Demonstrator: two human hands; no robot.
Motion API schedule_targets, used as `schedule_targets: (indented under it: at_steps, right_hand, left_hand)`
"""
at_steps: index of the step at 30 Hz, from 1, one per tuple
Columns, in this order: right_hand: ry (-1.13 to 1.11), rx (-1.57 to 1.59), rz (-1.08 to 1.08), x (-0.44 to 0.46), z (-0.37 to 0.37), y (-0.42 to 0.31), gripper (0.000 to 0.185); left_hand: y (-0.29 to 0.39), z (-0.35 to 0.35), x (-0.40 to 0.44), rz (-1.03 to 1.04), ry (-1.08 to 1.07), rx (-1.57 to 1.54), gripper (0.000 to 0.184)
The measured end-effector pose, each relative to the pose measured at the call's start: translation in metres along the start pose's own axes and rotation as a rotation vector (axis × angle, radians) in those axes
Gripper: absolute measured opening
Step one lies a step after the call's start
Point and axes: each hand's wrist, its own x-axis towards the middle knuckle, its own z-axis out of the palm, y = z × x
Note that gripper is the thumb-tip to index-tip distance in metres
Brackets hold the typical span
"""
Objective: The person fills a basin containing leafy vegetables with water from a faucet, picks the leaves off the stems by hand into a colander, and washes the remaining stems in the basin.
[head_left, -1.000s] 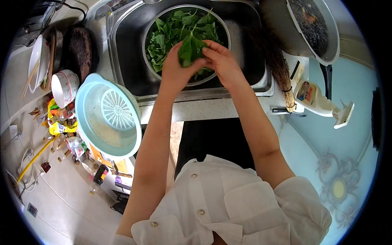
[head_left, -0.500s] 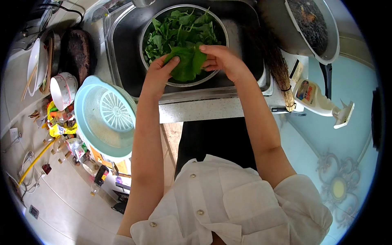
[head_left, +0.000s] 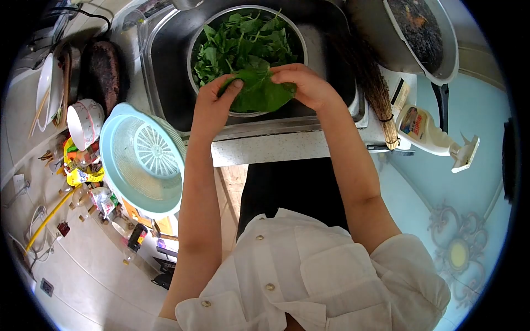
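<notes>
A broad green leaf [head_left: 261, 92] is spread between my two hands, over the near rim of a round metal basin. My left hand [head_left: 218, 98] pinches its left edge with the thumb on top. On the other side, my right hand [head_left: 302, 85] grips the leaf between thumb and fingers. More leafy greens [head_left: 243, 43] with stems fill the metal basin [head_left: 303, 43], which stands in the dark sink [head_left: 331, 83].
Left of the sink stands a light blue colander [head_left: 113, 182], near patterned bowls [head_left: 85, 124]. On the right lie a straw brush [head_left: 380, 99], a spray bottle [head_left: 425, 132] and a large pan [head_left: 375, 33]. Bottles and packets crowd the far left.
The leaf has been turned and opened out flatter, its wide face now showing. My right hand's fingers have shifted slightly on its edge; the left hand stays nearly in place.
</notes>
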Motion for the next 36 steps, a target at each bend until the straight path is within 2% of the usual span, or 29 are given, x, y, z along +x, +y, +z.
schedule_targets:
  at_steps: [5,14,20,24,26,27,30,32,34,36]
  right_hand:
    - [-0.153,0.321,0.059,-0.003,-0.010,0.001,0.035]
    - [-0.163,0.332,0.037,-0.005,-0.007,0.000,0.034]
    - [-0.114,0.181,0.036,-0.002,-0.010,0.003,0.036]
    - [-0.040,-0.015,0.023,-0.006,-0.001,0.002,0.035]
    - [-0.113,-0.151,-0.071,-0.006,0.002,0.001,0.032]
    - [-0.116,-0.153,-0.070,-0.005,0.004,0.001,0.032]
    - [-0.035,-0.292,-0.087,0.000,0.008,0.005,0.023]
    - [0.119,-0.485,-0.224,0.003,0.007,0.007,0.013]
    - [0.138,-0.506,-0.275,0.005,0.009,0.011,0.015]
    - [0.161,-0.528,-0.327,0.006,0.010,0.011,0.017]
  left_hand:
    - [-0.009,-0.005,-0.001,-0.032,0.028,-0.221,0.028]
    - [-0.023,0.000,0.002,-0.091,0.000,-0.507,0.030]
    - [-0.024,0.012,0.003,-0.286,0.030,-0.662,0.029]
    - [-0.018,0.032,-0.003,-0.291,0.072,-0.478,0.029]
    - [-0.015,0.038,-0.003,-0.212,0.116,-0.459,0.029]
    - [-0.017,0.041,-0.002,-0.098,0.102,-0.404,0.031]
    - [-0.018,0.042,-0.002,-0.093,0.044,-0.235,0.033]
    - [-0.016,0.041,-0.001,-0.128,0.044,-0.135,0.033]
    - [-0.005,0.038,-0.001,-0.168,-0.034,0.416,0.033]
    - [-0.007,0.040,-0.002,-0.108,-0.012,0.489,0.035]
